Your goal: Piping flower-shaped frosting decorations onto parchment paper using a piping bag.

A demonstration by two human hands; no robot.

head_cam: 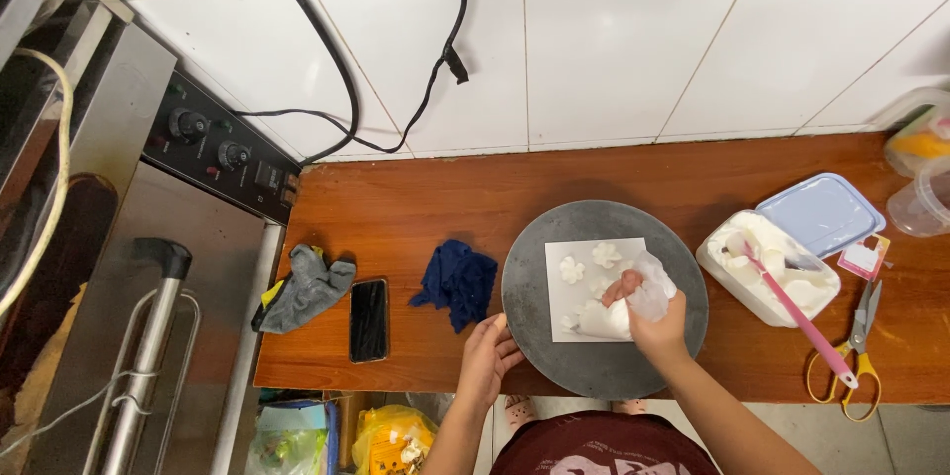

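Note:
A round grey turntable (554,237) stands on the wooden counter. A white square of paper (574,297) lies on it with several white cream flowers (572,269) piped on it. My right hand (653,322) is shut on a clear piping bag of white cream (638,302), its tip low on the paper's near edge. My left hand (487,356) rests with its fingers on the turntable's left near rim.
A white tub of cream (727,262) with a pink spatula (802,322) and blue lid (821,213) stands right. Yellow-handled scissors (856,356) lie near the front edge. A blue cloth (457,279), black phone (368,320) and grey cloth (307,287) lie left, beside a steel oven (168,267).

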